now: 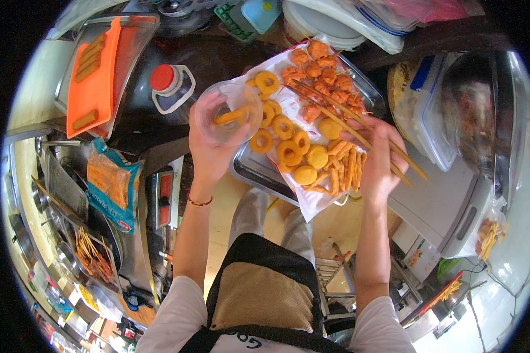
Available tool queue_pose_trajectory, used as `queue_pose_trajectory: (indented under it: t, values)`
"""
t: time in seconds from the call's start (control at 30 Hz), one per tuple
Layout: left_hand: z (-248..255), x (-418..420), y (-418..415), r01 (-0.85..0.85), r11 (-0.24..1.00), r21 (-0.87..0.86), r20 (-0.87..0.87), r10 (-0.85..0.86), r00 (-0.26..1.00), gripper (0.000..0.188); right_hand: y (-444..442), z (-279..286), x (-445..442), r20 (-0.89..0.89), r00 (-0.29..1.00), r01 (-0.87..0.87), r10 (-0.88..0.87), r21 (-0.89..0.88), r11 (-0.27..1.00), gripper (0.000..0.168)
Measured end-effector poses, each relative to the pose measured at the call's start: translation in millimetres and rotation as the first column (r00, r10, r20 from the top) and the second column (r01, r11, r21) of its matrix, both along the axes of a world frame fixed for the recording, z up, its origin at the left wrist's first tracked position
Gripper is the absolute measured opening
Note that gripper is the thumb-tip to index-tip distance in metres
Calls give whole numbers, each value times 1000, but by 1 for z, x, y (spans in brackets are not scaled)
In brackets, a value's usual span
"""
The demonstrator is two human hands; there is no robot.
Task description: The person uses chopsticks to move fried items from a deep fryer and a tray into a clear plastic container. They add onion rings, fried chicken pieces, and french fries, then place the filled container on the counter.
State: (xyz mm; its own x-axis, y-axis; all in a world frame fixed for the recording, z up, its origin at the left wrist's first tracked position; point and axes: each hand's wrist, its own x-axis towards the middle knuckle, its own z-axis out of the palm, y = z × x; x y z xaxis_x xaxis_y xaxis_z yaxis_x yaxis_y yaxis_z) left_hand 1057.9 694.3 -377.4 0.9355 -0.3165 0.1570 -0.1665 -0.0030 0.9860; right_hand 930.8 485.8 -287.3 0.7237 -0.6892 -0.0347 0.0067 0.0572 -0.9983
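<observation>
My left hand is wrapped around a clear plastic cup with a fried strip inside it. In my right hand is a pair of wooden chopsticks. Their tips rest over skewered orange fried pieces at the far end of a metal tray. White paper lines the tray. Fried rings lie at its left side, close to the cup. Round yellow patties and fries are heaped at the near end.
Left of the cup stands a red-capped jug. An orange tray holds several browned sticks. A teal food packet and meat skewers are on the left. Clear-lidded containers crowd the right; round white tubs stand at the back.
</observation>
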Motion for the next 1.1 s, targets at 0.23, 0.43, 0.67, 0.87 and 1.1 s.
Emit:
queue_pose_trajectory:
  t: [0.23,0.43,0.67,0.87,1.1]
  values:
    - [-5,1,-1,13,999,-31,-54,-15,998,74,-26,-42,12,-57,998,36,-33,45,998,30]
    - [-5,5,-3,39,998,-46,-70,-42,997,74,-33,-57,33,-98,995,10,0,102,995,29]
    - [0,10,-9,65,998,-2,-40,-65,997,71,-56,-74,40,-115,993,2,8,83,997,28]
    - [11,18,-13,46,992,121,31,-50,998,68,-84,-91,36,-34,998,57,-46,534,844,24]
    - [19,21,-21,22,964,264,84,-46,995,65,-92,-99,10,68,988,3,-136,884,467,24]
